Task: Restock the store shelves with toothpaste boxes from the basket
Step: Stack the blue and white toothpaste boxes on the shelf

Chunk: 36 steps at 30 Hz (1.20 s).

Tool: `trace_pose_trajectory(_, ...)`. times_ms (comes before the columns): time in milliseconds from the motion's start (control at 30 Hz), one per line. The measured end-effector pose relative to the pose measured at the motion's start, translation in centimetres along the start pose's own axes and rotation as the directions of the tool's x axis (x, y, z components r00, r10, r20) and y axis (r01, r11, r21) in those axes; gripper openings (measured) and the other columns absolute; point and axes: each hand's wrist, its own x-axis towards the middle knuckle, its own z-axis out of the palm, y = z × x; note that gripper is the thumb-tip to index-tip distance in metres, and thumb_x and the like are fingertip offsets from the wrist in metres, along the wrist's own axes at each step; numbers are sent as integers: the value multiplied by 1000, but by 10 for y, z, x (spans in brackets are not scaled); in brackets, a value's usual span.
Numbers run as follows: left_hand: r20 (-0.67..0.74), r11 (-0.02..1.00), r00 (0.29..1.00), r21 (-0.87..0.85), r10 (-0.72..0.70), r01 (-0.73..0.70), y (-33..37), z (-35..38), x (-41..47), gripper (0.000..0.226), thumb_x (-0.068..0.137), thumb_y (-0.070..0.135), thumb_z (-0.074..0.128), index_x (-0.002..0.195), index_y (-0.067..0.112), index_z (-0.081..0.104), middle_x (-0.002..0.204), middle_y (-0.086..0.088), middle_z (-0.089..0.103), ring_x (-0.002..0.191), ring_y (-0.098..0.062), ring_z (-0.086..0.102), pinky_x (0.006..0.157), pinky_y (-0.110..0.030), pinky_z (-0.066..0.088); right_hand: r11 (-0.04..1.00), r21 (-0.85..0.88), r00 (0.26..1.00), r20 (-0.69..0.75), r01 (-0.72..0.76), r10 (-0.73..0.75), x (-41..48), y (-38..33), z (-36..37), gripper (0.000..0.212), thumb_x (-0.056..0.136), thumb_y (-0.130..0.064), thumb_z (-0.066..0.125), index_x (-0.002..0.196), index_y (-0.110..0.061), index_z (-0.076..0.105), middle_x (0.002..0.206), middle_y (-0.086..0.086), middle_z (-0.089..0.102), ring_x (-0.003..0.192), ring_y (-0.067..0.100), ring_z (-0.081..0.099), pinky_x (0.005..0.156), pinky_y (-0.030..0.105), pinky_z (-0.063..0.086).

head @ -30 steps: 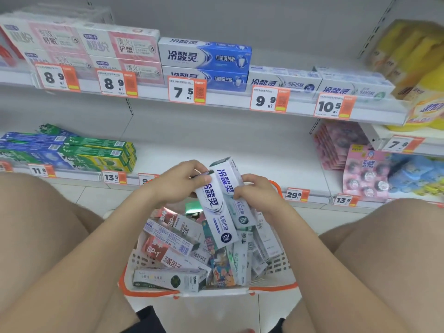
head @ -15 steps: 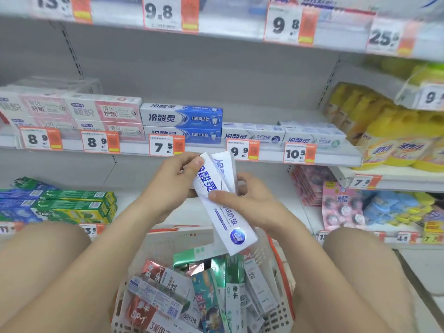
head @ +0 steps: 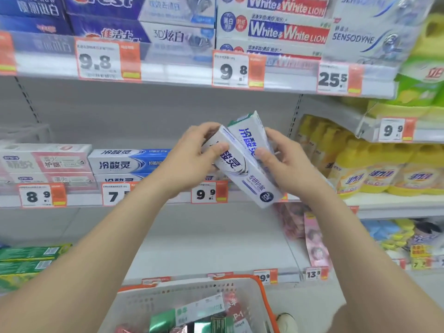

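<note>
Now | left hand [head: 192, 161] grasps near box [head: 242, 175] at its top end | right hand [head: 286, 164] grasps far box [head: 249, 137] | both tilted, touching, raised before middle shelf [head: 79, 200] | basket [head: 182, 296] nearest, below, holding other boxes [head: 200, 308]

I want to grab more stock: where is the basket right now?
Head view, bottom centre: the basket sits in front of the lowest shelf, its orange rim beside the 29.9 price tag, below the left hand and right hand holding toothpaste boxes.
</note>
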Motion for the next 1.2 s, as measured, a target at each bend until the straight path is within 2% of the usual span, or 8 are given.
trace_pose_trajectory(133,-175,994,984,101,46,-29,-10,9,37,29,104,34,56,133,29,54,133,2,58,122,-19,64,95,-42,60,852,-497,966,-256,-165,38,34,37,-9,46,106,-37,51,150,-41,41,116,3,56,104,27,51,107,52,36)
trace_pose_trajectory(200,-265,967,956,249,129,-62,-15,13,51,33,105,30,54,136,19,49,130,0,56,118,-18,57,102,-32,46,757,-606,923,-384,-245,-8,39,52,-7,49,106,-34,53,152,-39,39,122,10,53,108,34,51,105,51,30)
trace_pose_trajectory(333,-365,909,907,415,211,-44,-18,23,73,36,106,7,53,141,4,43,125,-8,42,96,-10,35,83,-15,27,663,-669,867,-495,-336,-60,47,82,0,49,105,-35,56,151,-39,43,124,13,56,111,40,50,100,52,31)
trace_pose_trajectory(500,-270,854,956,519,117,42,-28,19,98,38,104,-1,52,139,0,41,135,-21,42,90,-30,42,70,-21,27,599,-726,873,-479,-337,-90,49,104,11,46,105,-31,55,149,-39,44,120,13,57,110,40,48,98,54,30)
trace_pose_trajectory(733,-104,834,992,539,-71,116,-56,2,110,38,108,18,52,141,6,39,138,-20,50,120,-38,54,95,-39,44,614,-716,869,-485,-332,-96,54,108,14,45,106,-30,54,149,-38,43,120,14,54,110,39,46,98,52,25)
trace_pose_trajectory(900,30,548,997,837,-72,15,-47,-11,123,40,103,29,61,139,15,48,127,-17,56,121,-40,50,98,-45,38,589,-744,887,-452,-315,-97,52,102,18,46,107,-28,52,150,-38,42,121,15,53,111,40,44,96,49,19)
trace_pose_trajectory(1033,91,245,967,969,-237,-31,-41,-8,125,36,96,3,59,131,14,60,126,-13,47,115,-40,52,99,-51,38,558,-786,925,-371,-267,-79,49,98,20,54,104,-22,55,151,-41,38,123,14,50,115,40,43,100,51,21)
trace_pose_trajectory(1200,190,181,941,973,-280,-142,-49,16,126,35,92,-7,49,121,9,59,119,-11,48,106,-32,46,85,-42,39,539,-807,954,-299,-243,-17,48,98,18,73,96,-13,64,154,-43,33,130,13,48,125,38,40,108,56,23)
